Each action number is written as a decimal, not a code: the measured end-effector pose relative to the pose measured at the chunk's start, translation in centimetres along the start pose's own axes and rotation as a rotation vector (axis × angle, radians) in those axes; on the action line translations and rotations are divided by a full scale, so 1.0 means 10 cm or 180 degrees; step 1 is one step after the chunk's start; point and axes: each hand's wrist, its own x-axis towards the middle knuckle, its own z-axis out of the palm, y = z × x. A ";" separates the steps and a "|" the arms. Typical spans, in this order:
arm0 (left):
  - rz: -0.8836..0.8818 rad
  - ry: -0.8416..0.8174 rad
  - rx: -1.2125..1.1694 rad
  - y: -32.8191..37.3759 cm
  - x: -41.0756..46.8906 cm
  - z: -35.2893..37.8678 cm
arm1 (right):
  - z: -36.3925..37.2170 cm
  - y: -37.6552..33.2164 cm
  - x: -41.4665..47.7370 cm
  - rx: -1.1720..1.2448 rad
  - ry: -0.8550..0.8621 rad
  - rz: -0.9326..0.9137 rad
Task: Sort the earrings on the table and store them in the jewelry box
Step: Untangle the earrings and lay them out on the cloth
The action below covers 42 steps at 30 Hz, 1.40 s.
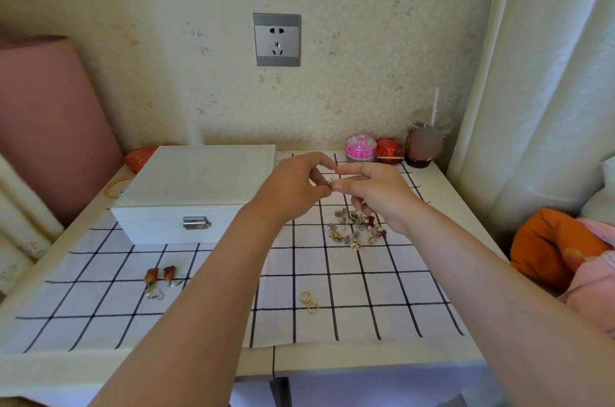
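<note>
Both hands are hovering above the checked cloth [359, 290] on the surface [366, 360], fingertips meeting. The left hand [293, 187] and the right hand [376, 193] are together pinching a small earring [330, 183], so each grip is grasping that one piece. Just below the right hand, a tangled pile of earrings [356, 228] is lying on the cloth. A red pair [159, 275] is sitting near the front left and two gold hoops [309, 302] near the front middle. The white jewelry box [193, 193] is standing closed at the back left.
</note>
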 end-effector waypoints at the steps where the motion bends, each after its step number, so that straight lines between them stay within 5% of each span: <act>1: 0.0021 -0.0024 0.0100 0.00 0.00 -0.01 | 0.02 0.00 0.01 -0.0003 0.0012 0.0030; 6: 0.0027 -0.0035 0.0435 -0.01 -0.02 -0.05 | 0.07 0.01 0.06 -0.0360 -0.0107 0.0100; 11: -0.0044 -0.0013 0.0626 0.01 -0.05 -0.08 | -0.04 0.05 0.00 -0.2748 -0.0469 -0.0448; 16: 0.0061 -0.0586 0.0711 0.03 -0.19 0.00 | 0.01 0.06 -0.17 -0.3577 -0.0841 -0.0330; 28: -0.0107 -0.1446 0.0570 -0.01 -0.58 0.14 | 0.02 0.13 -0.23 -0.3671 -0.0553 -0.0360; 34: -0.0172 -0.1702 0.0434 0.08 -0.66 0.27 | -0.14 0.01 -0.38 -0.2962 -0.0269 -0.0592; 42: 0.0007 -0.1726 0.0890 0.24 -0.67 0.40 | -0.52 0.15 -0.73 -0.2980 -0.0764 -0.0106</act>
